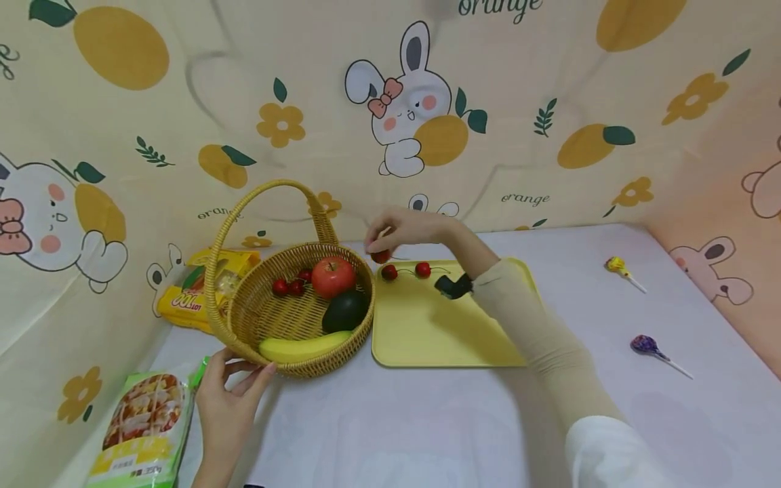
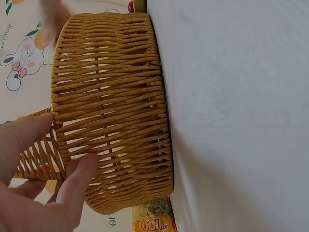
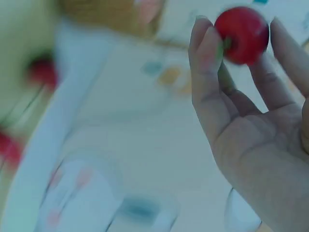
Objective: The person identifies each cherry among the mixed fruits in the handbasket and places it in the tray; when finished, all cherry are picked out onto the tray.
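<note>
Pinching a small, round, glossy red cherry (image 1: 381,257) between the fingertips of the right hand (image 1: 405,227), so a narrow hold, out by the far-right rim of the round golden-brown wicker basket (image 1: 287,317). Not managing to tell about contact with that rim. Guessing at the transfer step, flat yellow rectangular tray (image 1: 427,339) to basket. Steadying the basket meanwhile with the left hand (image 1: 226,403), gripping the near rim toward the left. For the next move, probably needing a small shift left over the rim, then a gentle release near three shiny red cherries (image 1: 295,287), avoiding bumping the round red apple (image 1: 332,277). Leaving for later, probably: two stemmed dark-red cherries (image 1: 389,272) on the tray's far left.
</note>
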The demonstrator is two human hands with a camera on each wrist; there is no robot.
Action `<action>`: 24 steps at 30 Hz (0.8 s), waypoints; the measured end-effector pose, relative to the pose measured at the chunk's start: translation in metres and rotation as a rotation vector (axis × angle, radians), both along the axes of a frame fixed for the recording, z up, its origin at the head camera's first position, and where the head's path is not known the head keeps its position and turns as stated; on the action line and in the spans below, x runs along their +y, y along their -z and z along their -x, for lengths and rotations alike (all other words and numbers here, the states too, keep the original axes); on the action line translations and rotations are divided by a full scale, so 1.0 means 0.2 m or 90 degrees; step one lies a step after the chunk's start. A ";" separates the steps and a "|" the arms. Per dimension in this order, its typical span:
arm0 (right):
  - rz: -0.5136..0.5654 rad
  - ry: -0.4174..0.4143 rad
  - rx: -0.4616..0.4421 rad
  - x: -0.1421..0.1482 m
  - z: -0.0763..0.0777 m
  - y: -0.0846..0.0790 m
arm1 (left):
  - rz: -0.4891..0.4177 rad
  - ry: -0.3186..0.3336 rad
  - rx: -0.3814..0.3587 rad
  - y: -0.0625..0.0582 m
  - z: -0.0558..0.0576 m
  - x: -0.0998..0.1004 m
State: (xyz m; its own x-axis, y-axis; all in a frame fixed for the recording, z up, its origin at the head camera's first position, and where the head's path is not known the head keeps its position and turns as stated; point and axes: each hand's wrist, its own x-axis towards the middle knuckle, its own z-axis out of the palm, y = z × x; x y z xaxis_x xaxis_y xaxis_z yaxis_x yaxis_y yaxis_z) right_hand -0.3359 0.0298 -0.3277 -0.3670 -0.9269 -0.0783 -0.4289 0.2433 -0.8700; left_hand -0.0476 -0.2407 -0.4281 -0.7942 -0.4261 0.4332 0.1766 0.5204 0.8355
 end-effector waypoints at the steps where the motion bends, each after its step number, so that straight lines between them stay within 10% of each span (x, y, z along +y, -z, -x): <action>1: -0.015 0.012 0.000 0.08 0.02 0.03 | -0.002 -0.001 -0.001 0.00 0.00 0.00; 11: -0.081 0.168 0.016 0.62 0.06 0.28 | -0.010 -0.005 -0.011 0.00 0.00 0.01; 24: -0.074 0.233 0.146 0.70 0.05 0.40 | -0.009 -0.006 -0.015 0.00 0.00 0.00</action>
State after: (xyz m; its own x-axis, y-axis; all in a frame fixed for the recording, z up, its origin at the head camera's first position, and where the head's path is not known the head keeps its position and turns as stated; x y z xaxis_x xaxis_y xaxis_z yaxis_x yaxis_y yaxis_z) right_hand -0.3454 0.1692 -0.4081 -0.6895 -0.7224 -0.0516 -0.4753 0.5052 -0.7203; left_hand -0.0485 -0.2403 -0.4288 -0.7999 -0.4401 0.4080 0.1515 0.5097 0.8469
